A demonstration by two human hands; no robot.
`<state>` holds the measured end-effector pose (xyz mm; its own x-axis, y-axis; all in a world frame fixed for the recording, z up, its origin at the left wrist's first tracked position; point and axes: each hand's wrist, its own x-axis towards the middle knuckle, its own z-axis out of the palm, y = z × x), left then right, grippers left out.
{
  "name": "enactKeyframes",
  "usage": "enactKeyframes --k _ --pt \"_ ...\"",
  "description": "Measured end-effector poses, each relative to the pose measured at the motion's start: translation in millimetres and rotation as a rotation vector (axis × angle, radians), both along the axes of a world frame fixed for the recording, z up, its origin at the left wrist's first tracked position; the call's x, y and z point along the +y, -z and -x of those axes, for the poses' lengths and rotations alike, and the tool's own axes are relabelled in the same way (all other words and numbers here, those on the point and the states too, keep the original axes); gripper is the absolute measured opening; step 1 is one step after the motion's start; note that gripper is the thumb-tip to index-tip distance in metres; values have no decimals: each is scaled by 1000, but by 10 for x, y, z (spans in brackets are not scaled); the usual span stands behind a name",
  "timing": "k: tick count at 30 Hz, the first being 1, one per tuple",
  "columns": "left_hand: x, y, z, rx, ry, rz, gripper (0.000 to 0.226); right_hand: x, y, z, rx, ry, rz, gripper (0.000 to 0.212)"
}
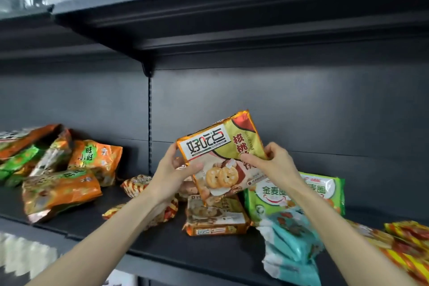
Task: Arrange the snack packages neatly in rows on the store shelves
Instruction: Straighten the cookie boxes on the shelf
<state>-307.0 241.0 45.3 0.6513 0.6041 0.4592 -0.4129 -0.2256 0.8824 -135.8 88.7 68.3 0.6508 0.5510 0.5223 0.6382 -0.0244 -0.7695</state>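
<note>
Gold foil biscuit packet (222,158), printed with round biscuits and a white label: held in the air above the dark grey shelf (162,246), tilted, its top corner leaning right. My left hand (173,175) grips its left edge, thumb across the front, fingers (180,161) closed behind it. My right hand (274,162) pinches its right edge, thumb and fingers closed on the foil.

Items placed relative to the held packet:
- Directly below, lying flat on the shelf: a second gold-and-brown biscuit pack (216,215).
- Below left, partly under my left forearm: a red-and-yellow striped bag (137,184), and another of the same print nearer the shelf's front.
- Far left: a loose heap of orange bags (62,189) and a green bag (18,161), overlapping and lying at mixed angles, not in rows.
- Below right: a green-and-white bag (322,189) leaning near the back panel.
- Below right, nearer the front edge: a teal bag (292,241), overhanging the shelf's lip beneath my right forearm.
- Far right: red-and-yellow striped packs (408,239), blurred at the frame's edge.

Above all of these: the underside of an upper shelf (232,14).
</note>
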Motion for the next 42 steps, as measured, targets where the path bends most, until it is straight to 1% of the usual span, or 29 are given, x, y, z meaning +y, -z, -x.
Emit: enactKeyframes --k 2,4,10,13,16,19,22,25,29,31,33,37,38,40,42 --pt "199 -47 70 -14 -45 -25 48 168 -60 62 -27 -37 65 40" --pt "395 -79 98 -1 -81 -44 46 344 -99 70 -25 -100 103 42" --pt "895 -44 16 51 -105 -179 36 794 -140 -88 -49 -235 226 75" --pt "1108 54 -95 73 -115 -230 31 963 -117 -178 -40 -254 303 80" --pt "1233 134 -225 78 -80 -211 28 1052 -125 -214 -36 -251 399 72" --pt "1329 202 -308 98 -27 -189 28 1105 -107 -227 -6 -259 454 66" --pt "1435 240 -353 160 25 -184 28 1120 -106 -183 27 -247 496 57" --pt "1567 240 -388 238 63 -222 25 1111 -70 -129 72 -240 495 43" --pt "1599 277 -461 277 195 -150 22 997 19 -28 137 -142 411 36" --pt "1593 317 -485 293 267 -109 26 926 72 35 174 -79 353 37" --pt "1628 369 -502 327 346 -121 33 861 154 98 182 -29 314 38" --pt "1701 453 -563 484 423 -281 50 686 286 170 207 126 257 44" --pt "1693 473 -586 526 420 -325 53 628 302 165 207 179 253 47" --pt "1698 517 -655 610 372 -475 56 527 319 171 200 264 250 50" --pt "1744 564 -745 680 346 -578 61 467 346 165 192 307 251 51"
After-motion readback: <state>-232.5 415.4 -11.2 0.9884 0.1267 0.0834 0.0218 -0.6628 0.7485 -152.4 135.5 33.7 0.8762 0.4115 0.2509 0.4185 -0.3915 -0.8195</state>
